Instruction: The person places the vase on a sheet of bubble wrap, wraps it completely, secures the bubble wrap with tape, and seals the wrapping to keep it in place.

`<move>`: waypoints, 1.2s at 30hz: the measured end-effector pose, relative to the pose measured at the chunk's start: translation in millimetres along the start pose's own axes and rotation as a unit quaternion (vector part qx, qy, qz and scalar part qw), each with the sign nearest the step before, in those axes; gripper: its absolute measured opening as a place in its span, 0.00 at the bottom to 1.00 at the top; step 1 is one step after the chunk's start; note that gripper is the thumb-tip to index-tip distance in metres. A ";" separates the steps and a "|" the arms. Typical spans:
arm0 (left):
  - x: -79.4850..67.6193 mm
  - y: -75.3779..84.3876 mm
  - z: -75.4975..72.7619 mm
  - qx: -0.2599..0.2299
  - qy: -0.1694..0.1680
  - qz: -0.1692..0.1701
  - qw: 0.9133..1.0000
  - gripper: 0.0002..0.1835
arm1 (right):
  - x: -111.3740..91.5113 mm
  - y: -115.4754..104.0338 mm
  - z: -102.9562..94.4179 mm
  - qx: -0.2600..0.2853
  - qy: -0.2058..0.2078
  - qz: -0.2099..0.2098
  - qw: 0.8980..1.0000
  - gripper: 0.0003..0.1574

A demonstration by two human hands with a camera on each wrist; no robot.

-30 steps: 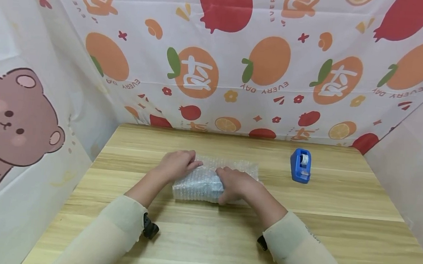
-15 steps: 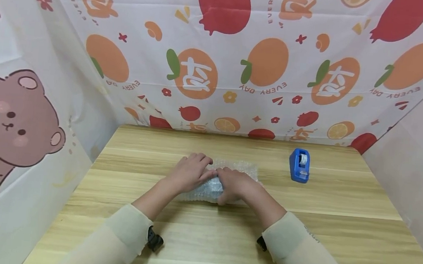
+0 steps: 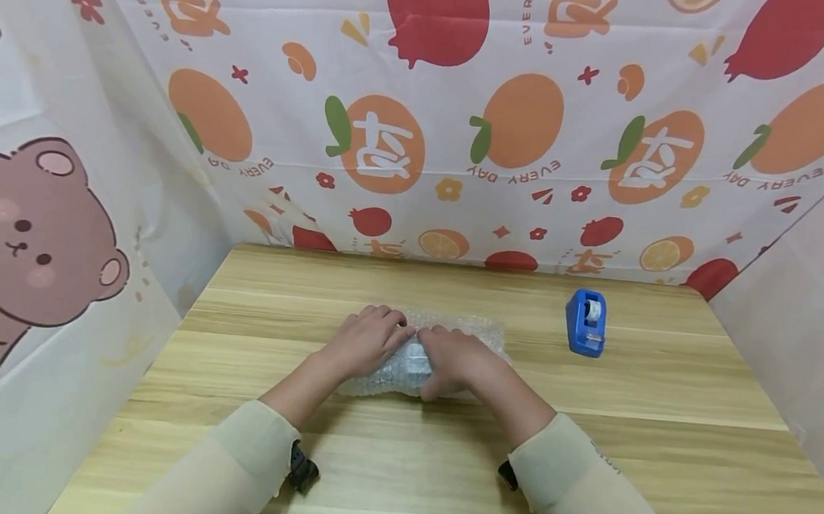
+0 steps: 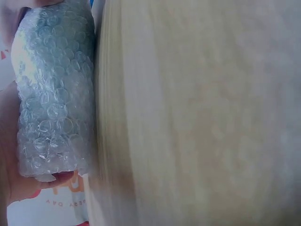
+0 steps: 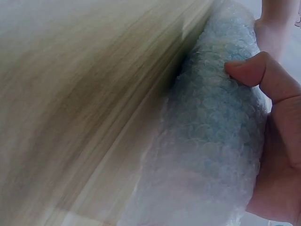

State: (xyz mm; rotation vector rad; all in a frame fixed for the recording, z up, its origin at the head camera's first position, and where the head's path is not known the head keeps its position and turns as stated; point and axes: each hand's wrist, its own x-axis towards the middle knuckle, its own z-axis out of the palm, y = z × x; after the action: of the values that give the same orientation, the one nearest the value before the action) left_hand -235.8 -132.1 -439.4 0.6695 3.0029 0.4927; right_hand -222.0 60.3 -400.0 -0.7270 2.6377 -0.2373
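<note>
A roll of clear bubble wrap lies crosswise on the wooden table, with something pale blue showing faintly through its layers. My left hand holds the left part from above, its fingers reaching over the far side. In the left wrist view, the bubble wrap covers much of that hand, and a fingertip shows past the end. My right hand grips the right part. In the right wrist view its bent thumb presses the near face of the wrap, while the other fingers are hidden behind.
A blue tape dispenser with a white roll stands at the back right of the table. Behind the table hangs a fruit-print cloth; a bear-print cloth hangs on the left.
My left hand has shifted right, from the far left edge of the bubble wrap onto its top, close to the right hand. The right hand stays nearly where it was.
</note>
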 end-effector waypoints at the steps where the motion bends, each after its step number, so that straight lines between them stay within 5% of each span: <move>1: 0.3 -0.2 0.4 -0.004 -0.001 -0.002 1.000 0.27 | -0.1 0.0 -0.2 0.000 0.001 0.000 1.000 0.52; 13: 4.5 -1.1 1.0 -0.024 0.007 -0.009 1.000 0.27 | -2.4 2.0 -2.9 0.016 0.007 -0.013 1.000 0.53; 19: 4.0 7.4 0.4 0.036 0.052 -0.004 0.998 0.24 | -1.2 3.4 -4.4 0.032 -0.002 -0.007 0.999 0.52; 22: 4.0 13.3 0.7 0.097 0.100 0.027 0.990 0.20 | 0.1 3.3 -4.2 0.035 -0.005 0.002 0.999 0.52; 25: 2.7 18.1 0.2 0.148 0.160 0.079 0.973 0.16 | 1.4 2.8 -3.3 0.029 -0.008 0.010 0.999 0.51; 29: -2.6 25.9 -2.8 0.133 0.199 0.161 0.957 0.15 | 2.6 5.0 -1.4 0.048 -0.015 0.019 0.999 0.51; 32: -7.8 34.4 -6.2 0.066 0.120 0.175 0.975 0.22 | 3.2 8.7 -0.7 0.075 -0.018 0.016 0.997 0.55; 36: -13.6 38.5 -5.9 0.010 -0.038 0.107 0.993 0.46 | 4.9 12.8 0.3 0.083 -0.021 0.010 0.996 0.63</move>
State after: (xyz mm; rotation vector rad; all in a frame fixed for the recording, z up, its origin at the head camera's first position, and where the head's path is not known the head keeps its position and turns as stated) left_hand -208.3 -106.6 -422.4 0.9947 2.8838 0.4331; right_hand -231.6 68.6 -405.2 -0.6439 2.5478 -0.4249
